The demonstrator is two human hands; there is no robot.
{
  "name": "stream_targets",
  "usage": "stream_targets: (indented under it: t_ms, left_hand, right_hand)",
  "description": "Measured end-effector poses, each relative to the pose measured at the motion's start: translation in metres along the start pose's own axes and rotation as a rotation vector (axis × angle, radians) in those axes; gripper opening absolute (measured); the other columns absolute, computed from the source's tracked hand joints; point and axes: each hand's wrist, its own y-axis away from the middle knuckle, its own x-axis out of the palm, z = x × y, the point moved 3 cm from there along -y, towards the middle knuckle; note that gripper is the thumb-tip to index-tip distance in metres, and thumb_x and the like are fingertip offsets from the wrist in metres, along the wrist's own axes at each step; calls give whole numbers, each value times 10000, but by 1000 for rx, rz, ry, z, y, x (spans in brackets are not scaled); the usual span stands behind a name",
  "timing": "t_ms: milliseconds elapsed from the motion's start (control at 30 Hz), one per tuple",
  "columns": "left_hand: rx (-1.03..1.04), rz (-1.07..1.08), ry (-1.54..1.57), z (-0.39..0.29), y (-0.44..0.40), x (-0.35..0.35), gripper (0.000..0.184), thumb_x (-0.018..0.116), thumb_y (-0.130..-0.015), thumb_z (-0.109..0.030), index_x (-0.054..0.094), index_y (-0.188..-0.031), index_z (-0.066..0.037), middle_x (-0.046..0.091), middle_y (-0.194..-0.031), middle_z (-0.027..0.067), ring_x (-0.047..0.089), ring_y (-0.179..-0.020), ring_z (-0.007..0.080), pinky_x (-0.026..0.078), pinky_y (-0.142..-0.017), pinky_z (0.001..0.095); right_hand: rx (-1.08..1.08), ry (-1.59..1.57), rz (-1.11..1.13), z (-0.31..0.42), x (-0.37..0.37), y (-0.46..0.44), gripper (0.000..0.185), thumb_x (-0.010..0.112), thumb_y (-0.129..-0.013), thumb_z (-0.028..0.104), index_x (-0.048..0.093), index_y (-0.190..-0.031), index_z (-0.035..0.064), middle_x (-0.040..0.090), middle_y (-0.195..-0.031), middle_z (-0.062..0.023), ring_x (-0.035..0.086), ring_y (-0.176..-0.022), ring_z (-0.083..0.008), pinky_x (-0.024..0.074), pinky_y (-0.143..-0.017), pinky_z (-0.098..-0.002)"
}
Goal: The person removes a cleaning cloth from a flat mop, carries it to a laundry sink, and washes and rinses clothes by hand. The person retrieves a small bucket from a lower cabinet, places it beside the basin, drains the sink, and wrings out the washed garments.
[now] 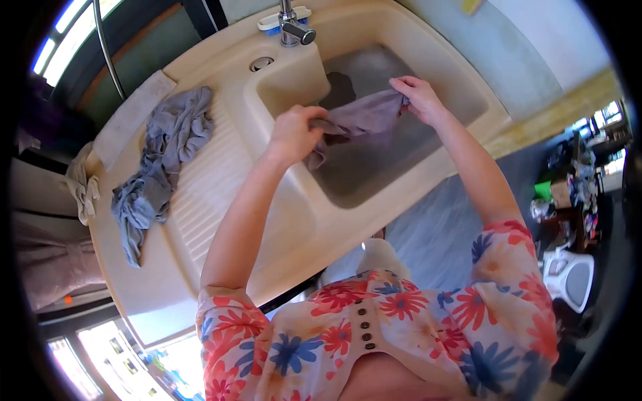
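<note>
A wet greyish-purple cloth (366,115) is stretched between my two hands above the sink basin (461,87). My left hand (296,134) is closed on its left end, where a loose part hangs down over the basin's near-left edge. With fingers pinched, my right hand (418,99) grips the other end. Murky grey water (374,167) lies in the basin below, and a dark patch of something shows in it behind the cloth; I cannot make out what it is.
Crumpled grey-blue wet fabric (164,157) lies on the ribbed drainboard (214,180) at left. Beside it, a pale cloth (134,117) drapes over the sink's edge. The metal faucet (294,30) stands at the back, a blue-bristled brush (274,27) behind it. A white stool (567,277) is at right.
</note>
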Motion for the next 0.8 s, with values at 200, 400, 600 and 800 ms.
stream_targets:
  t_ms: [200,400,600,800]
  left_hand:
    - [-316,193,-167,10,-67,68,344,580,-714,-165,578,-1057,-135,519,-1056,190,510,-988,324,406,-871,378]
    - [-518,453,-109,38,-91,198,516,588,-695,-291,491,-1177,-134,544,-1088,175,500,-1034,319,396,-886,384]
    - [-1066,244,543,84,-65,215,461,510,-788,-366,454,-1200,-168,469,-1203,128,491,-1052,288,434,-851,389]
    - [-1103,-315,1561,75,-66,219,489,466,-840,-420,393,-1211,-110,485,-1141,74,431,-1092,181,409,-858,370]
  right_hand:
    - [139,799,147,-124,-83,-133,336,573,-771,282,574,-1075,140,592,-1038,-90,563,-926,-236,454,-771,-371]
    - [-202,1269,704,-133,4,-114,264,524,-740,139,611,-988,107,615,-939,-126,597,-804,-258,459,-746,-359]
    - [-19,749,205,-161,-37,-181,291,558,-733,213,608,-981,68,605,-942,-170,588,-866,-286,460,-741,-346]
    - [-404,500,463,-89,82,-72,239,589,-765,271,583,-875,58,605,-784,-152,601,-714,-290,467,-614,-351]
